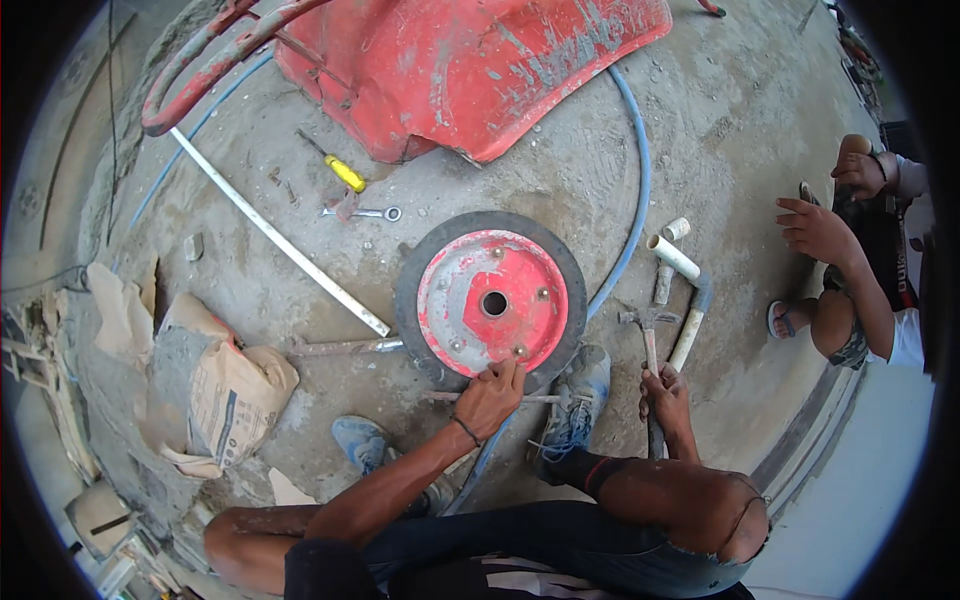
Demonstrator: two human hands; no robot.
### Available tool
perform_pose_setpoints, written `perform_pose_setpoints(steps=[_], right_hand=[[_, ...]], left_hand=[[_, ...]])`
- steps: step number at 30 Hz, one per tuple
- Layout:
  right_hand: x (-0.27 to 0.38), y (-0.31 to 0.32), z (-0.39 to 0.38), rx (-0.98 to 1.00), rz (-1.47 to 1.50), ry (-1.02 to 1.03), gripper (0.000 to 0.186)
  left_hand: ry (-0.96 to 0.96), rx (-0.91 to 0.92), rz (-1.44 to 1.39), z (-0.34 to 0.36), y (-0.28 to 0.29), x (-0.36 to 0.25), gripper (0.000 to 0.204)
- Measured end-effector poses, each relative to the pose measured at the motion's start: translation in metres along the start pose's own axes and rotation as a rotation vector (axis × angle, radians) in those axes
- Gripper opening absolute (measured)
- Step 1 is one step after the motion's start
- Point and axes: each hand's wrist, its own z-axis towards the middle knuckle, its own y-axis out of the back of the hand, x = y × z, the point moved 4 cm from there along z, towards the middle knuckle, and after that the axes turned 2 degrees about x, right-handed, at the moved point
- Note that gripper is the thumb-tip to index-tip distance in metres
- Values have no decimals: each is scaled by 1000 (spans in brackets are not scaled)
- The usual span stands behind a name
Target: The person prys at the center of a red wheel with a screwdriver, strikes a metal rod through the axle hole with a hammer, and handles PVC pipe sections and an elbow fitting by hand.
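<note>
- Dusty concrete floor (pixel 720 170) spreads beneath everything.
- Left hand (pixel 490 394): fingertips bunched at the near rim of the wheel (pixel 470 312), beside a bolt (pixel 520 352); whether they pinch anything is hidden. Forearm slants up rightward from the lower edge.
- Right hand (pixel 666 400): wrapped round the hammer (pixel 650 347), head pointing away, apart from the wheel.
- Bolt work seems in hand; the next move likely calls for steady left fingers and a controlled hammer.
- Wheel lies flat, mid-floor.
- Beyond: wrench (pixel 380 213), yellow screwdriver (pixel 346 173), then a dented red tray (pixel 440 70) toward the floor's far edge.
- Co-worker's hand (pixel 815 232): toward the floor's right edge.
</note>
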Motion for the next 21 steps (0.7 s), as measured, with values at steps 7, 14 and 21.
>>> perform_pose_setpoints(steps=[7, 14, 21], right_hand=[[-3, 25, -48, -207, 147, 74, 25], [-3, 18, -83, -304, 194, 119, 31], [-10, 19, -88, -271, 163, 135, 34]], left_hand=[[-233, -184, -459, -2, 59, -11, 39], [-8, -547, -1036, 71, 113, 54, 26], [316, -270, -1516, 58, 81, 144, 33]])
